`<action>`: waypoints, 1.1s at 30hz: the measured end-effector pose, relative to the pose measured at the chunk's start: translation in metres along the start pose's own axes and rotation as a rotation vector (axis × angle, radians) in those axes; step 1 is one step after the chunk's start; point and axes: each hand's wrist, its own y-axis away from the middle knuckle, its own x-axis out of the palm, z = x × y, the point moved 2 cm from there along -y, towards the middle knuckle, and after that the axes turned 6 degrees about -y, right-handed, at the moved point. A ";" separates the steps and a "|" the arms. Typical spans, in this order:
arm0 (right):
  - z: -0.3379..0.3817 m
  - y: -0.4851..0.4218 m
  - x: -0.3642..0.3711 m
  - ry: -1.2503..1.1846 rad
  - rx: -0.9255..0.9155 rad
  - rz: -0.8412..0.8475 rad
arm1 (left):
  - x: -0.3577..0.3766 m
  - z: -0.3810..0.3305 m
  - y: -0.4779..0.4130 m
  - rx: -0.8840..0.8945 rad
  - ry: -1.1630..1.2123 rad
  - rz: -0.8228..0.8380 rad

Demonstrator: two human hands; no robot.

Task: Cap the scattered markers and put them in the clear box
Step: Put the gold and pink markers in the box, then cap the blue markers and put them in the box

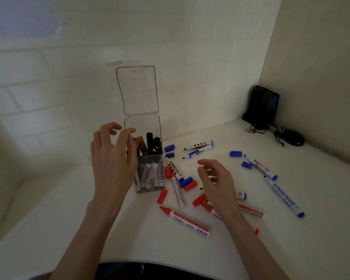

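Note:
A clear box [150, 166] stands on the white table with its lid [137, 89] swung up, and several capped markers stand inside it. My left hand [113, 158] hovers at the box's left rim with loosely spread fingers and holds nothing. My right hand [216, 180] hovers, fingers relaxed, over scattered markers right of the box. Uncapped markers lie about: a red one [185, 221] at the front, a long blue one [284, 197] at the right, two blue ones [199, 149] behind. Loose blue caps [169, 148] and red caps [162, 196] lie among them.
A black speaker [263, 106] stands in the back right corner, with a black mouse [294, 138] and tangled cable beside it. A tiled wall rises right behind the box. The table's front edge runs near my body.

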 end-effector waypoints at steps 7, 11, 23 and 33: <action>-0.004 -0.014 -0.029 0.085 0.022 0.094 | 0.019 -0.063 0.043 0.342 0.352 -0.083; -0.014 -0.027 -0.058 0.195 0.034 0.093 | 0.035 -0.069 0.063 0.317 0.439 0.026; -0.018 -0.085 -0.038 0.478 -0.045 0.220 | 0.062 -0.073 0.063 0.186 0.280 0.412; -0.042 -0.080 -0.069 0.416 0.078 0.279 | 0.074 -0.046 0.067 0.181 0.158 0.393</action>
